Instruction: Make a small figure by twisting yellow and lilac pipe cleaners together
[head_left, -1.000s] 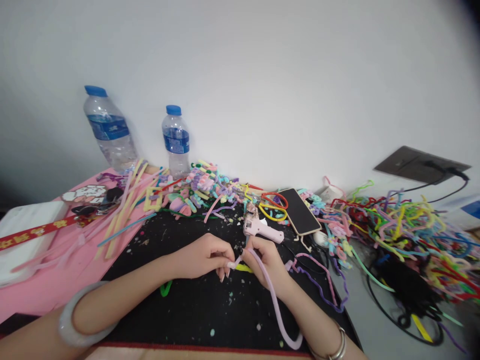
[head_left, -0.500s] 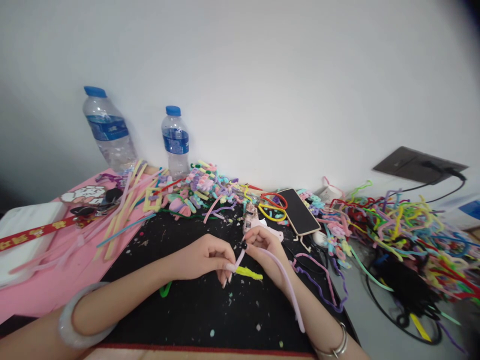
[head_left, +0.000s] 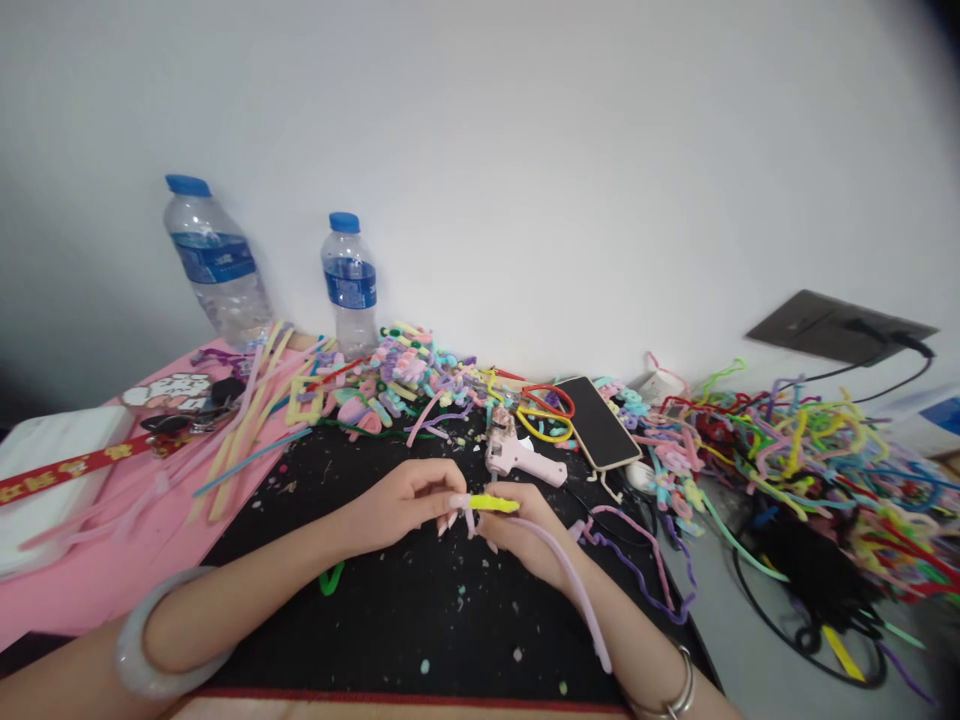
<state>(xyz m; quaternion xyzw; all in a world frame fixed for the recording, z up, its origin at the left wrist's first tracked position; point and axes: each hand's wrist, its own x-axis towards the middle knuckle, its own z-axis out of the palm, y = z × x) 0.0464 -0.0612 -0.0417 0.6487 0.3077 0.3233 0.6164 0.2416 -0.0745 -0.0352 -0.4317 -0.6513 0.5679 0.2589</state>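
Note:
My left hand [head_left: 405, 505] pinches the bent end of a lilac pipe cleaner [head_left: 577, 585], where a short yellow piece [head_left: 493, 504] sticks out to the right. Facing it, my right hand [head_left: 529, 530] has its fingers closed on the same pipe cleaner, close to the yellow piece. The long free end of the pipe cleaner curves down over my right wrist. How the yellow and lilac parts join is hidden by my fingertips. A pale pink glue gun [head_left: 525, 460] lies just beyond my right hand.
Scissors [head_left: 547, 415] and a phone [head_left: 598, 422] lie behind the glue gun. Piles of colourful pipe-cleaner pieces [head_left: 405, 375] line the wall, with a tangle [head_left: 817, 440] at right. Two bottles [head_left: 350, 285] stand at the back left. Green scrap [head_left: 330, 578] lies on the black mat [head_left: 390, 640].
The yellow piece has turned from slanting downward to nearly level and risen between my hands. My right hand has lowered slightly, uncovering the glue gun. The black bead-like bit at my right fingertips no longer shows.

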